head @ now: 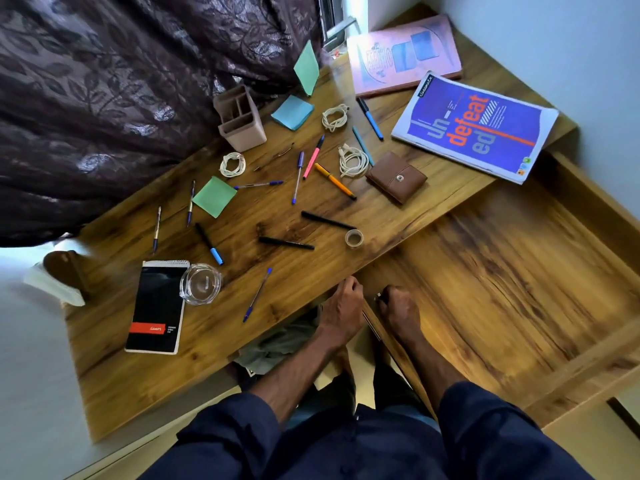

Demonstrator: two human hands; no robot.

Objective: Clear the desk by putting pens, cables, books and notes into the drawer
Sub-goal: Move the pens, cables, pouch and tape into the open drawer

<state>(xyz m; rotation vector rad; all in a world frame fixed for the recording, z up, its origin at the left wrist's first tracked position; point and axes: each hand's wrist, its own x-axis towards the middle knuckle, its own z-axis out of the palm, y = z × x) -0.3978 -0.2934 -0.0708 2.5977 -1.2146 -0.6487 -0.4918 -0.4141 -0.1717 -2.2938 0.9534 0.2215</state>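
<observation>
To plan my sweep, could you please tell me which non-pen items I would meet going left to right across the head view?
black notepad → pen holder → blue sticky notes → tape roll → brown wallet → blue notebook

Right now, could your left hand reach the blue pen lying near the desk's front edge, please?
Probably yes. The blue pen lies on bare wood close beside the left hand, with nothing between them. The hand must first release the drawer front.
</observation>
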